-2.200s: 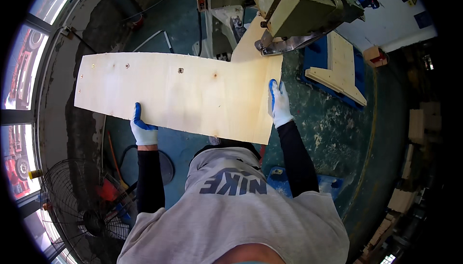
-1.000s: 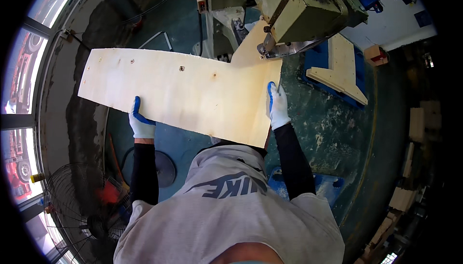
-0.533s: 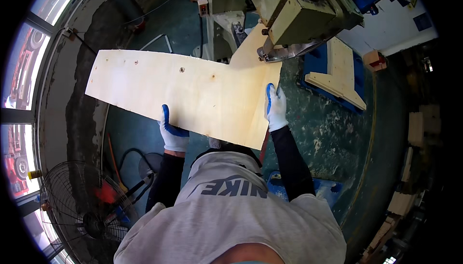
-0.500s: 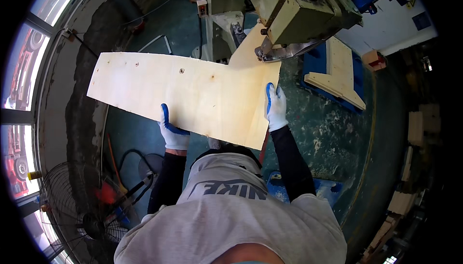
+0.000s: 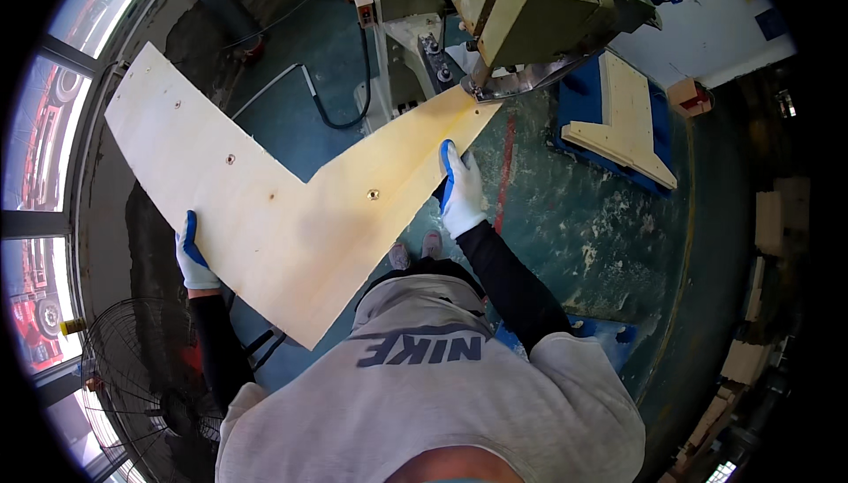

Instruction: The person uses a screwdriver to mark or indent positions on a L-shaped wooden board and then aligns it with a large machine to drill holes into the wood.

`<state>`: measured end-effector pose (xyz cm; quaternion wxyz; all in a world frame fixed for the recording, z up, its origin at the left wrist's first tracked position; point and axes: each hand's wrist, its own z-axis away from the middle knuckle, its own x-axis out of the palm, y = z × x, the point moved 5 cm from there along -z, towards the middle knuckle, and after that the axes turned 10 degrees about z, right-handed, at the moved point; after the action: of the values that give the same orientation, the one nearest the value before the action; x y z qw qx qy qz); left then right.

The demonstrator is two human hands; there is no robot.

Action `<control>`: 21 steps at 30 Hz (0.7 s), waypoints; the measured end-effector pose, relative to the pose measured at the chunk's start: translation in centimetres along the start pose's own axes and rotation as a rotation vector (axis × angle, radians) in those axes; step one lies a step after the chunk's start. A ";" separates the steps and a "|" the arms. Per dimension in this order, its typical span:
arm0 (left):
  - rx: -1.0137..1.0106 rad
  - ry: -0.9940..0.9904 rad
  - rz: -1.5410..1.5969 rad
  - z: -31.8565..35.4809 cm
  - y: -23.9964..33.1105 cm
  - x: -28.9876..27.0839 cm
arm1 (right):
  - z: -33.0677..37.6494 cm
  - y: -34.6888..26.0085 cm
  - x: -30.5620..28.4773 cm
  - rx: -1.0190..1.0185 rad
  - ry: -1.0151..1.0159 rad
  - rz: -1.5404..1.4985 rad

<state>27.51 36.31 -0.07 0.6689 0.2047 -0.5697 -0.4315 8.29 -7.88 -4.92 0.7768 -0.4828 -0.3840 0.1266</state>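
Both my hands hold a large L-shaped plywood panel (image 5: 291, 236) in front of me. Several small metal inserts or holes dot its pale face. My left hand (image 5: 192, 253), in a white glove with blue coating, grips the panel's lower left edge, thumb on top. My right hand (image 5: 461, 190), gloved alike, grips the right arm's near edge, its thumb also on top and its fingers mostly hidden below. The tip of that arm lies under the head of a pale green floor-standing machine (image 5: 539, 28), by a curved metal guide (image 5: 530, 81).
On the right, similar plywood pieces (image 5: 629, 121) lie stacked on a blue pallet (image 5: 570, 99). A caged fan (image 5: 141, 386) stands at lower left. A black hose (image 5: 340, 121) loops beside the machine's base. Wood blocks (image 5: 768, 222) line the far right. Another blue pallet (image 5: 609, 337) is behind my right arm.
The panel has turned clockwise and shifted left, so the end of its right arm now sits at the machine head. My left hand has moved left; my right hand has moved slightly left.
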 end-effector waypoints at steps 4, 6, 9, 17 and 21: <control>0.000 0.079 -0.026 -0.6 -1.2 -1.6 | -2.4 0.6 -0.3 -0.024 0.012 0.125; -0.005 0.088 -0.034 -1.2 -1.7 -1.8 | -3.3 0.3 -0.2 -0.010 0.019 0.117; -0.053 0.078 -0.025 -1.5 -2.4 -1.0 | -3.4 0.0 0.0 -0.057 0.021 0.198; 0.015 0.161 -0.123 -2.3 -2.9 -3.8 | -2.9 1.2 -0.5 0.017 -0.034 0.323; 0.003 0.121 -0.095 -2.8 -2.5 -2.1 | -2.8 1.8 -0.4 0.017 -0.004 0.290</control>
<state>29.30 36.09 -3.95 0.6806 0.2580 -0.5187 -0.4486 10.39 -9.04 -7.33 0.7537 -0.5261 -0.3109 0.2418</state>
